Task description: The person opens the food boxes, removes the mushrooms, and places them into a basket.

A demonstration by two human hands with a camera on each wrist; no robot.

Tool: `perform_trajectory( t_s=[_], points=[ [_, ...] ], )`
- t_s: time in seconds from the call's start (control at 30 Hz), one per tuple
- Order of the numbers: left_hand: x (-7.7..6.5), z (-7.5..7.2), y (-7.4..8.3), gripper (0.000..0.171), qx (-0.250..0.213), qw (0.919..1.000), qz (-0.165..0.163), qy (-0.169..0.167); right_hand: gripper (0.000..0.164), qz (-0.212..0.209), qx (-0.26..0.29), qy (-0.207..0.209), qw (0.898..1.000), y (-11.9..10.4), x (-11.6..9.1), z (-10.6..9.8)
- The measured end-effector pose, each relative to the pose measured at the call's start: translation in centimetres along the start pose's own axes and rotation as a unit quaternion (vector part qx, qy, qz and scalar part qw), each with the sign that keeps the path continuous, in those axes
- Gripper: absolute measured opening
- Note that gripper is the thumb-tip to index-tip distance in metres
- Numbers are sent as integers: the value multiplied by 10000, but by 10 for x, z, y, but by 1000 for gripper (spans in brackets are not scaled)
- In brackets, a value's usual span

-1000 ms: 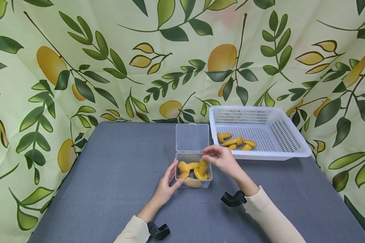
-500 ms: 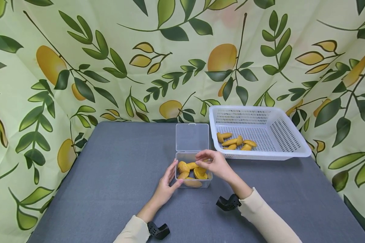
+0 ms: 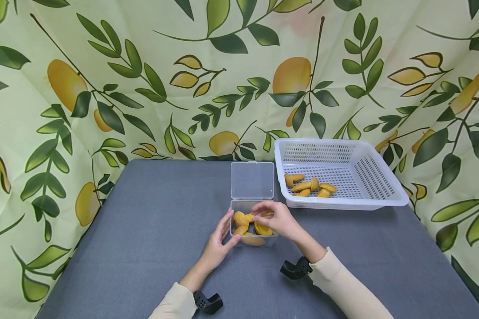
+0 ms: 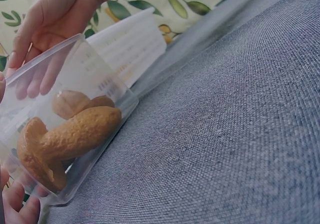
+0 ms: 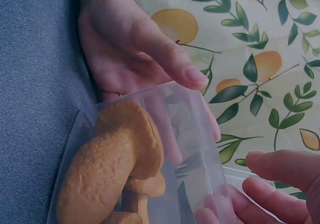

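Note:
A clear plastic box [image 3: 236, 243] stands on the table with its lid [image 3: 252, 180] folded back. Inside lie several yellow-brown mushrooms [image 3: 240, 219], one large and close to the wall in the left wrist view [image 4: 75, 134]. My left hand [image 3: 216, 248] rests against the box's left side, fingers along it and thumb at the front corner. Over the box's right part hovers my right hand [image 3: 278, 219], its fingertips above the mushrooms. In the right wrist view its thumb and index finger stand apart with nothing between them. The right hand partly covers a mushroom at the right wall.
A white perforated basket [image 3: 383, 188] stands behind and to the right, holding several more mushrooms [image 3: 303, 186] near its left side. Grey cloth [image 3: 163, 212] covers the table. A leaf-patterned curtain [image 3: 223, 88] hangs behind.
My right hand has moved left and slightly down over the box. A mushroom it held upright at the right side is now let go among the others. The left hand has stayed put.

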State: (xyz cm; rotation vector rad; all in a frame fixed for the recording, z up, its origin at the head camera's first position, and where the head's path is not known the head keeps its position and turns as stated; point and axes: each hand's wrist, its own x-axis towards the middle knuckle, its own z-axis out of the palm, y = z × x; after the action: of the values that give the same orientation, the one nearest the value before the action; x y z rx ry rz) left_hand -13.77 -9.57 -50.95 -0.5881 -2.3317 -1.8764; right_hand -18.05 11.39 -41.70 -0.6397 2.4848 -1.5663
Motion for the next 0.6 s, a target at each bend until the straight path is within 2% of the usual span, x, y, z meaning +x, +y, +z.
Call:
perform_trajectory(
  t_s=[0.3, 0.6],
  points=[
    [0, 1, 4, 65, -274, 9996, -1, 29, 21, -145, -147, -254, 9995, 1, 3, 6],
    [0, 0, 4, 65, -258, 9997, -26, -6, 21, -313, -386, -421, 9979, -2, 6, 12]
  ],
)
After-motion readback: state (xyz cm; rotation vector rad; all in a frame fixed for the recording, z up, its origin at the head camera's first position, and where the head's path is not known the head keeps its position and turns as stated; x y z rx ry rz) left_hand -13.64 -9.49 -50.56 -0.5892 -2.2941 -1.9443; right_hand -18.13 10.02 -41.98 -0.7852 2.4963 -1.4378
